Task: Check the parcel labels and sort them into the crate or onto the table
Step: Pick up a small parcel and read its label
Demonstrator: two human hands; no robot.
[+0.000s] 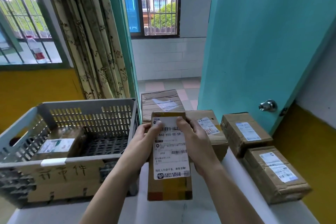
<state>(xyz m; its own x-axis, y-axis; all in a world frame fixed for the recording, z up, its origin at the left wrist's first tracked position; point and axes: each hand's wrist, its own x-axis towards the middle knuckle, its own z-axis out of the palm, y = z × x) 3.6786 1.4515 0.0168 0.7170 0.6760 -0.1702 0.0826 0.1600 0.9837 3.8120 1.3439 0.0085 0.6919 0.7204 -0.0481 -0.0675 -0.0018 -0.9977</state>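
I hold a long brown parcel (pixel 170 158) in both hands, up in front of me over the white table (pixel 214 212). My left hand (pixel 143 135) grips its left edge with the thumb on top of the label. My right hand (pixel 194 138) grips the right edge, thumb on the label too. Both hands are curled tight round the box.

The parcel's long way runs away from me — the near short end points at my body and the far short end points at the door gap. Its big flat face looks up at me, and the white label (pixel 171 148) runs the same long way. I can read 863-H10-00-59 on it.

The grey crate (pixel 72 109) is just to my left, its right wall near my left wrist. A cardboard sign (pixel 61 178) with hand-written marks covers its front. One small box (pixel 58 144) lies inside on the left, and the right part of the crate floor is bare.

On my right, three more boxes sit on the table: one (pixel 211 129) partly behind my right hand, one (pixel 245 133) next to it, and one (pixel 274 172) nearer to me by the table's right edge. Another box (pixel 161 103) sits behind the parcel. The table shows bare white under and in front of the parcel.

The teal door (pixel 254 42) stands open past the boxes.
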